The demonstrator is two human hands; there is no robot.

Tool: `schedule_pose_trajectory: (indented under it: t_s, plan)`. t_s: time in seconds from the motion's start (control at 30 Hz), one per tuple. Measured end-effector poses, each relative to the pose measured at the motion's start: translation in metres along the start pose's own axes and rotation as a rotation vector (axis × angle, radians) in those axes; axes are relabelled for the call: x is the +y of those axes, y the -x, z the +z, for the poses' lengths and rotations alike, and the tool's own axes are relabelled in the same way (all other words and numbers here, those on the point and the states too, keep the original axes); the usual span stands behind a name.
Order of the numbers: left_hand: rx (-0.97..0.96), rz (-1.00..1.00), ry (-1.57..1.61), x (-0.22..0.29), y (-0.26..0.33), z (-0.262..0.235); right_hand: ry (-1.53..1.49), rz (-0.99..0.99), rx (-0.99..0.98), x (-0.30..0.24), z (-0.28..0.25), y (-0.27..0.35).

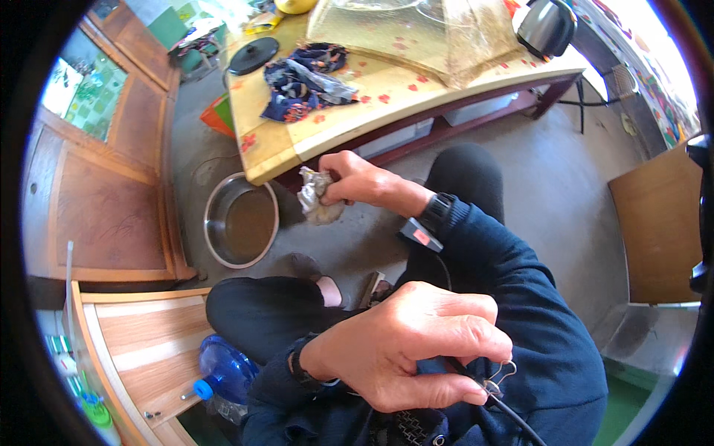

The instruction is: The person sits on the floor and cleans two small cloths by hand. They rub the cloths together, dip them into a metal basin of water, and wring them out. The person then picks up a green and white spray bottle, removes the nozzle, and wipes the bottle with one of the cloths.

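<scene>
My right hand (355, 181) reaches forward past the table's near corner, its fingers closed on a crumpled greyish-white rag (321, 199). The rag hangs above the floor, to the right of a round metal basin (243, 223) with brownish water in it. Close in front of me, my left hand (416, 346) pinches a thin dark rod-like piece (513, 418) with a bent thin metal wire at its end between thumb and forefinger. Part of that piece is hidden by the fingers and the picture's edge, so I cannot tell its kind.
The table (286, 141) with a flowered cover bears a dark patterned cloth (305, 83), a black lid (253, 56), a mesh food cover (394, 37) and an electric kettle (547, 30). A wooden cabinet (111, 201) stands left. A blue water jug (223, 368) is at lower left.
</scene>
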State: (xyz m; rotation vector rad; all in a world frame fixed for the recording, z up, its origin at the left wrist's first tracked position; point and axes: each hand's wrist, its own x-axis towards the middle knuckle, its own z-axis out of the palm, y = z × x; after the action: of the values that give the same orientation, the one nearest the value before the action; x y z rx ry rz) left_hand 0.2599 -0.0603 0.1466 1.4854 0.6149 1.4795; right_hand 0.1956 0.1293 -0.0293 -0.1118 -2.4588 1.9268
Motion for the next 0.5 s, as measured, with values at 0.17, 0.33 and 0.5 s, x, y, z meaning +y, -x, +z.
schedule_pose_trajectory:
  t_s: [0.17,0.33,0.5]
  plan:
    - [0.007,0.042,0.003,-0.007,0.006,0.012,-0.154,0.054,0.006,-0.012,-0.001,0.010]
    - [-0.023,0.022,0.025,-0.012,0.009,0.028,-0.226,0.030,-0.018,-0.028,0.000,0.010]
    - [-0.084,-0.057,0.091,-0.010,0.002,0.042,-0.192,-0.004,-0.064,-0.044,-0.003,0.006]
